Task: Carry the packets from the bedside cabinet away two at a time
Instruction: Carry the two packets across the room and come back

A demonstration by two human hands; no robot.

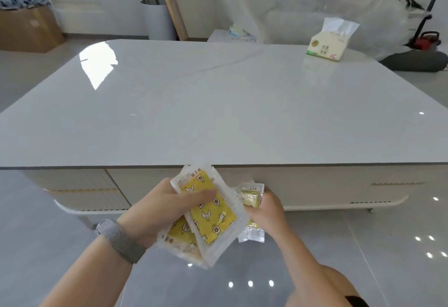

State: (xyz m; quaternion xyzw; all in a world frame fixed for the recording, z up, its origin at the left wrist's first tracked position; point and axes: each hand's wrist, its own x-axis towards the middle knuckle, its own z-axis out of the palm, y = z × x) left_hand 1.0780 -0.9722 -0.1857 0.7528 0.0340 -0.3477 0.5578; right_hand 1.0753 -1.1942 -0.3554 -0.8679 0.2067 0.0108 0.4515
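Ahead, glossy white table [218, 112] (tissue pack [327, 46] far-right)

Packets [213, 214] — clear glossy plastic; table [218, 112] top v. glossy, smooth; watch strap [121, 241] — woven mesh.

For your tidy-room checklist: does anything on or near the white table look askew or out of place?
Only the tissue pack, alone on the white table's far right corner, turned slightly askew to the edges. Nothing looks spilled or damaged.

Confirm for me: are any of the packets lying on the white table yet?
No, the packets are gripped in both hands, left and right, in front of the table, which carries only a tissue pack.
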